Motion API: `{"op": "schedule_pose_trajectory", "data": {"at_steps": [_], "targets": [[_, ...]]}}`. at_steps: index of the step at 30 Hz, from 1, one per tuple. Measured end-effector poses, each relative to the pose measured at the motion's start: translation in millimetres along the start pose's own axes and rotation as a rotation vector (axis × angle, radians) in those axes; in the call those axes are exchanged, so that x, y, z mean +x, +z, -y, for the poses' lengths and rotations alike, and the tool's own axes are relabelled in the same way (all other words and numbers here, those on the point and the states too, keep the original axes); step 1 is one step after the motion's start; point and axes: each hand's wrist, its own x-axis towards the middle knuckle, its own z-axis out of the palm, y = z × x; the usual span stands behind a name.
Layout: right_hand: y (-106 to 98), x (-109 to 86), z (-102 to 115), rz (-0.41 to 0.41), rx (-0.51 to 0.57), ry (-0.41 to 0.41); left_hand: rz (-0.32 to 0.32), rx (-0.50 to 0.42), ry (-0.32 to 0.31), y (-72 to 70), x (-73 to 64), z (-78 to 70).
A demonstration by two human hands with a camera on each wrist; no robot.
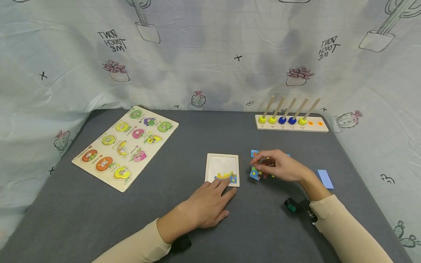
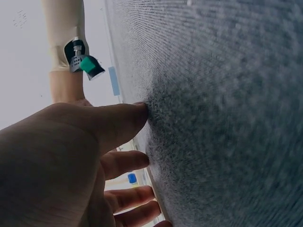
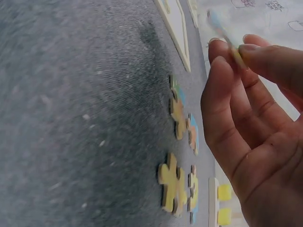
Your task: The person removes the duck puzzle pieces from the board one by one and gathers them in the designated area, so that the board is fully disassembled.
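Note:
My right hand (image 1: 279, 166) pinches a small jigsaw piece (image 3: 238, 57) between thumb and fingers, raised above the table. Below that hand lie several loose jigsaw pieces (image 3: 171, 184), partly hidden by it in the head view. To its left is a square wooden puzzle tray (image 1: 222, 162), with joined yellow and blue pieces (image 1: 232, 177) along its near edge. My left hand (image 1: 208, 204) rests palm down, its extended fingertips over the tray's near edge. Those fingers hide part of the joined pieces.
A wooden fruit puzzle board (image 1: 110, 155) lies at the left. Toward the back right stands a peg board (image 1: 260, 126) with upright sticks and coloured beads. A blue block (image 1: 325, 179) lies beside the right wrist. A printed cloth (image 1: 217, 54) hangs behind the grey table (image 1: 131, 223).

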Motion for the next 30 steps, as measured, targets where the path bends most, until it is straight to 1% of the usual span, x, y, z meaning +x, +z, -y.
{"op": "schedule_pose_trajectory", "data": {"at_steps": [4,9,16,19,30], "targets": [[0.7,-3.9,-3.9,0.013,0.020,-0.006,0.000,0.003,-0.002,-0.2,-0.8,0.1],[2.7,-6.8,-9.5,0.030,0.025,-0.035,0.000,-0.001,0.002,0.2,-1.8,0.8],[6.4,-5.6,-14.5,0.061,0.019,-0.060,0.005,-0.022,-0.002,0.4,-3.1,2.5],[8.6,-4.6,-15.5,0.066,0.014,-0.055,0.001,-0.017,-0.002,0.4,-3.1,2.3],[14.7,-3.3,-12.6,0.031,-0.112,0.001,-0.002,-0.015,0.001,2.1,-2.1,1.6]]}}
